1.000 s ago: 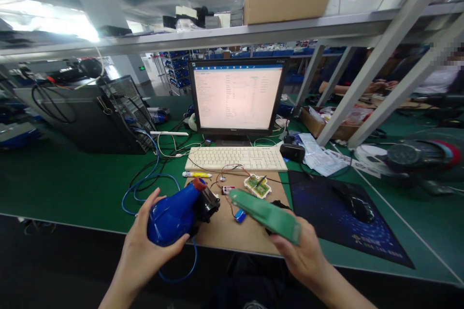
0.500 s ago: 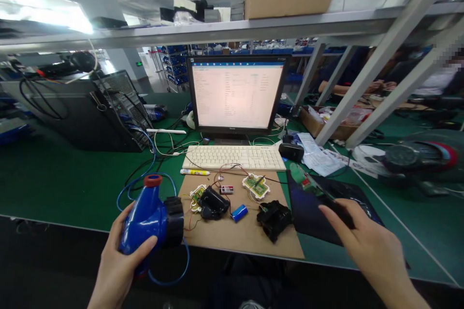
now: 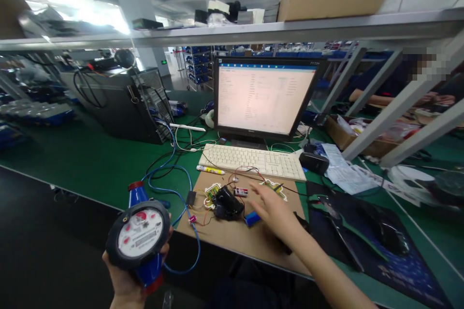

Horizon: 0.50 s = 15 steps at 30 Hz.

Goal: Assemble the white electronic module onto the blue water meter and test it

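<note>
My left hand (image 3: 125, 280) is wrapped round a blue water meter (image 3: 139, 234) beyond the desk's front edge. Its round white dial with a black rim faces up toward me, and red caps cover both pipe ends. My right hand (image 3: 271, 210) hovers with fingers spread and nothing in them, over the cardboard sheet (image 3: 224, 239). Under or near it are a blue cylindrical battery (image 3: 253, 218), a red-and-white battery (image 3: 240, 192) and a circuit board (image 3: 284, 193), partly covered. A black housing (image 3: 229, 204) with wires lies left of the hand. A long dark tool with green edging (image 3: 342, 227) rests on the mouse pad.
A white keyboard (image 3: 253, 160) and a monitor (image 3: 266, 99) stand behind the cardboard. Left is a computer tower (image 3: 108, 106) with blue cables (image 3: 188, 176). A yellow marker (image 3: 210, 170) lies before the keyboard. Right are a mouse (image 3: 391, 236) and slanted frame posts (image 3: 377, 125). Another person sits beyond.
My right hand has let go of the dark tool and moved left over the cardboard. The water meter has turned so its dial now shows. The view has swung right.
</note>
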Each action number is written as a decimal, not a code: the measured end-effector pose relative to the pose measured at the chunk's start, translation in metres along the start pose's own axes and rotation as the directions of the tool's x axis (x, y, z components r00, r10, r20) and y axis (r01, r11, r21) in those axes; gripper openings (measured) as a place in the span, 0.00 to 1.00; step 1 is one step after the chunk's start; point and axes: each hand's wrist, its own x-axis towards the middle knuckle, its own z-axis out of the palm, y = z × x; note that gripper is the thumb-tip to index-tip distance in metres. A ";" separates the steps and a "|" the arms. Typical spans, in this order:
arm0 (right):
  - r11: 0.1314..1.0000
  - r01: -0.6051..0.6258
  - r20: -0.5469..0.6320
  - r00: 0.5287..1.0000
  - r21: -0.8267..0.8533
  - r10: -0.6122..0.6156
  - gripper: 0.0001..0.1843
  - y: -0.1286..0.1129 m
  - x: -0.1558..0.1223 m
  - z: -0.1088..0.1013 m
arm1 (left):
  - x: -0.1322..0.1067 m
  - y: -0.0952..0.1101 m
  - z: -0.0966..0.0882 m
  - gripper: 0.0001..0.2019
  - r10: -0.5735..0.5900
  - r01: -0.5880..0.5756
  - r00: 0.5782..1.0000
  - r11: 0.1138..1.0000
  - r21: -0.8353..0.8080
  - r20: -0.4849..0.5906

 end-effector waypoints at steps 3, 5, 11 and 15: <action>0.929 0.339 0.165 0.935 -0.148 -0.314 0.41 -0.030 0.035 0.024 | -0.005 0.001 -0.015 0.42 0.020 -0.017 0.997 0.999 0.033 -0.069; 0.847 0.503 0.261 0.852 -0.171 -0.454 0.53 -0.043 0.052 0.038 | -0.008 0.000 -0.020 0.44 0.046 -0.041 0.991 0.998 0.042 -0.126; 0.883 0.469 0.412 0.799 0.030 -0.438 0.43 -0.072 0.096 0.076 | -0.014 -0.003 -0.019 0.41 0.136 -0.139 0.961 0.990 0.003 -0.242; 0.933 0.273 0.424 0.835 0.235 -0.351 0.06 -0.078 0.115 0.077 | -0.015 -0.004 -0.026 0.38 0.096 -0.103 0.968 0.994 -0.019 -0.232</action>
